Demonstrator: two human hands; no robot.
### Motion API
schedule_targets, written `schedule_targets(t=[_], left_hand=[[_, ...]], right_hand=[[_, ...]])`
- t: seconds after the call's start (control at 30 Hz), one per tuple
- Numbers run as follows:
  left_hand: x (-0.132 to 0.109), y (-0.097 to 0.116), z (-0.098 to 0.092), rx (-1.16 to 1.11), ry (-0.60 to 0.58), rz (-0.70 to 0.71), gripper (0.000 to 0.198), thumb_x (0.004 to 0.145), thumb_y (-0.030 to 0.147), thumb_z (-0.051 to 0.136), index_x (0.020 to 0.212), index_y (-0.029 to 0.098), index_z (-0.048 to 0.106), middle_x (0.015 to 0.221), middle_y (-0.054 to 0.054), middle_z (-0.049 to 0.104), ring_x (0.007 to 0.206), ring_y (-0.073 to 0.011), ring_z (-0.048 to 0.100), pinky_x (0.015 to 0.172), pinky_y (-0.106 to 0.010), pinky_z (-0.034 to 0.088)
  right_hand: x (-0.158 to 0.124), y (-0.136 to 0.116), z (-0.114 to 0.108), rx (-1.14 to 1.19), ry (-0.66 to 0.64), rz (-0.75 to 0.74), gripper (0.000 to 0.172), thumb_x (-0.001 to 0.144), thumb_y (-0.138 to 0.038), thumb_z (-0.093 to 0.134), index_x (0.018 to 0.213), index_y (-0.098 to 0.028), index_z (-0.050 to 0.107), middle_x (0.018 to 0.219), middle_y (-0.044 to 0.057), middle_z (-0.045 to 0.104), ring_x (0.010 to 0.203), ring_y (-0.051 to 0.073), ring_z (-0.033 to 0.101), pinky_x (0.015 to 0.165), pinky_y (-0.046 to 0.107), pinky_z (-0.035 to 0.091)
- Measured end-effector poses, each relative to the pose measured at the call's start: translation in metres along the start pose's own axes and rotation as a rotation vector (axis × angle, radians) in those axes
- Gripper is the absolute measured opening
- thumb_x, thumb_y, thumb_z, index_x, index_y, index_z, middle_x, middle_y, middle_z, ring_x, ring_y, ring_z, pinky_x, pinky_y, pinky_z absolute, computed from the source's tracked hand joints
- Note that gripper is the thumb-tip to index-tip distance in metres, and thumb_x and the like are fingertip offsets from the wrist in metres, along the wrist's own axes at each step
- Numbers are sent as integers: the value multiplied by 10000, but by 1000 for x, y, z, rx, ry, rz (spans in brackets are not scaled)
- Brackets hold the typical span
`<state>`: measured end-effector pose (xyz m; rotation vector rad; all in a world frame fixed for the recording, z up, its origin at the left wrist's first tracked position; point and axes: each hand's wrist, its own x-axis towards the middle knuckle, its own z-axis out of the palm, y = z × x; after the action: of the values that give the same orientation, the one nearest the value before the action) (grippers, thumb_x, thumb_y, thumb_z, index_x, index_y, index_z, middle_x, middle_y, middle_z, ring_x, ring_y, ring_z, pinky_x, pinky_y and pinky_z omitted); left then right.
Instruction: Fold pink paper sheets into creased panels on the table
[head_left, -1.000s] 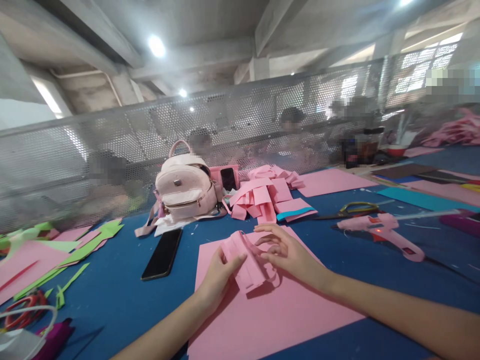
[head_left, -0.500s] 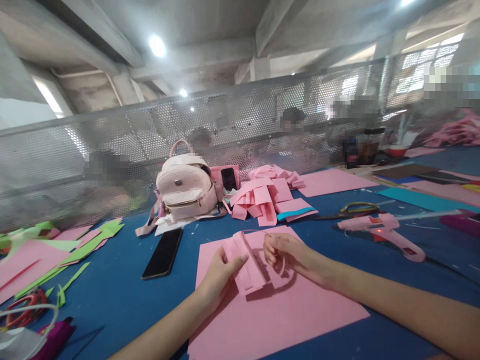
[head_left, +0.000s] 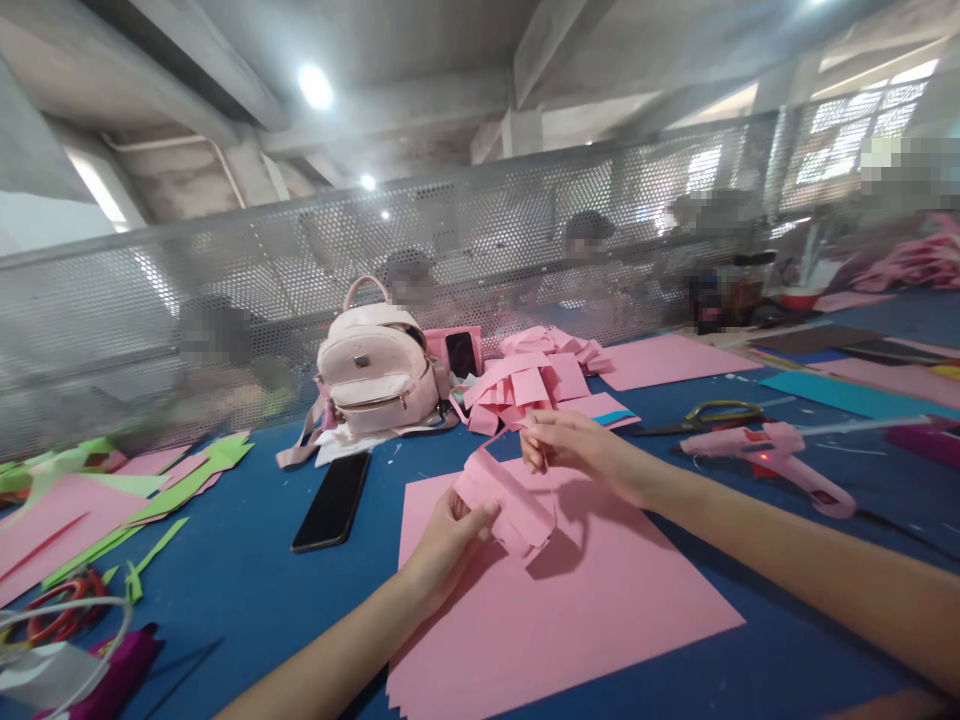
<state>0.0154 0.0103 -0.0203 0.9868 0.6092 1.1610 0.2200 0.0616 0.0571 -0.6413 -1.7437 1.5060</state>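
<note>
A folded pink piece (head_left: 502, 500) sits between the two hands, tilted, just over a stack of pink sheets (head_left: 585, 620). The left hand (head_left: 450, 550) has it pinched, thumb on the near face, fingers mostly hidden at its side. The right hand (head_left: 581, 455) has its fingertips drawn close together on a thin strip (head_left: 493, 437), which runs from the piece's far end to them; a thin loop also hangs below these fingers. How the strip joins the piece is too small to tell.

The step in hand seems to be working the strip around the piece. The next move probably calls for a steady left pinch and a light, guided pull by the right, so the thin paper neither creases nor tears.

The stack's far edge passes behind the hands; its fanned near-left corner lies beside the left forearm. The most open room is over the sheets, between the forearms. Blue table (head_left: 247, 580) shows between the left hand and a phone (head_left: 331, 502). Beyond the hands, a pink pile (head_left: 517, 390) limits forward reach; right of the right hand lie scissors (head_left: 720, 412) and a glue gun (head_left: 780, 440).
</note>
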Motion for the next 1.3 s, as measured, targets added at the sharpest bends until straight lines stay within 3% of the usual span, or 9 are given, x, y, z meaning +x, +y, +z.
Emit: schedule_targets(t=[0.07,0.13,0.23,0.4,0.6,0.77,0.83,1.03,1.3], left_hand=[[0,1,0,-3,-20,1,387,784,344,824,1072,129,682,1048,-123,719,969,-253,682,851,-338,519],[-1,2,0,-8,-30,8,399,775,342,831,1083,135,684,1074,-120,712,963,-242,674,845,-331,515],[0,2,-3,-14,-11,26,379,763,329,842,1059,144,694,1052,-96,710,922,-197,660,821,-287,504],[5,-1,-11,-14,14,10,338,759,337,846,986,127,706,944,-73,710,791,-132,630,733,-221,485],[3,-1,-9,-2,37,-11,403,752,279,856,1092,147,685,1023,-80,716,870,-156,653,788,-250,501],[0,1,-9,-20,56,-18,408,732,231,869,1087,157,683,1075,-81,725,957,-180,672,810,-239,509],[-1,1,-9,-53,58,-21,408,771,306,842,1122,183,676,1101,-70,723,971,-185,674,802,-246,523],[0,5,-10,-168,33,-103,561,885,609,615,1259,192,637,1311,-134,649,1189,-323,612,935,-453,535],[1,5,-15,-238,32,-165,503,862,501,706,1281,232,637,1333,-85,642,1232,-275,591,997,-366,502]], right_hand=[[11,-11,0,-118,-59,25,320,878,-460,641,764,-182,531,710,-6,574,661,137,518,649,284,387],[22,-23,2,-428,-123,4,303,856,-432,660,749,-191,510,673,-26,548,620,126,480,597,268,341],[33,-41,9,-904,-56,-91,289,841,-348,635,683,-200,444,651,-37,495,589,112,406,553,270,267],[43,-68,19,-1239,1,-136,200,835,-303,598,700,-190,504,673,-5,569,591,124,458,558,290,247],[46,-69,22,-1307,-42,-106,117,849,-218,559,782,-189,651,781,25,661,656,148,538,581,281,285],[47,-64,24,-1280,-83,-116,214,874,-157,509,872,-205,718,884,26,719,765,171,608,634,272,339],[48,-63,23,-1272,-81,-128,211,885,-156,508,866,-197,713,896,30,720,781,172,610,640,268,346],[50,-58,20,-1226,-95,-166,206,899,-129,500,859,-197,691,866,17,715,771,160,601,642,260,353],[58,-40,32,-1044,-123,-219,214,913,-123,487,899,-201,686,833,3,712,765,158,620,630,252,361]])
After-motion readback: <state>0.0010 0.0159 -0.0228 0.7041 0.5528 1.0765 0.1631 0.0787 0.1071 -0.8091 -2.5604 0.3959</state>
